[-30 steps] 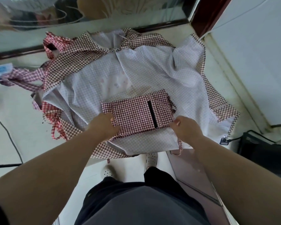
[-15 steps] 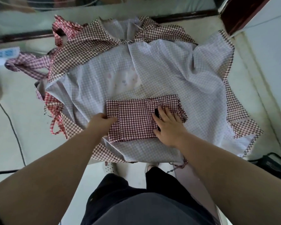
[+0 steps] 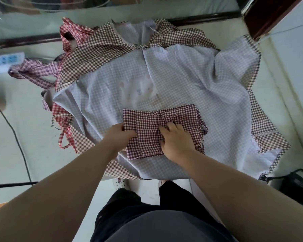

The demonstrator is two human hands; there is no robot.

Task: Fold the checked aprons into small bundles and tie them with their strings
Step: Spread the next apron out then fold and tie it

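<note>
Within the last second the right hand (image 3: pixel 177 142) is brought from the right edge of the bundle (image 3: pixel 147 137) onto its top. The dark strip shown there before is no longer seen, and a crease is now drawn across the bundle's middle. The right fingers (image 3: pixel 172 127) are bent, with tips pressed into the cloth; whether a fold is pinched cannot be told. The bundle's left edge is gripped by the left hand (image 3: pixel 120 137), thumb on top.

The bundle is placed on the near middle of a spread apron (image 3: pixel 173 75), which is draped over the counter (image 3: pixel 276 95). The folding is judged nearly done and the tying not yet begun; a loose string (image 3: pixel 202 126) is seen at the bundle's right side.

Open room is offered by the pale cloth beyond and to the right. A power strip (image 3: pixel 5 60) and a cable (image 3: pixel 16 137) are kept well apart on the left. The counter's near edge is hidden under hanging cloth, so a bundle drawn back could be slid off.
</note>
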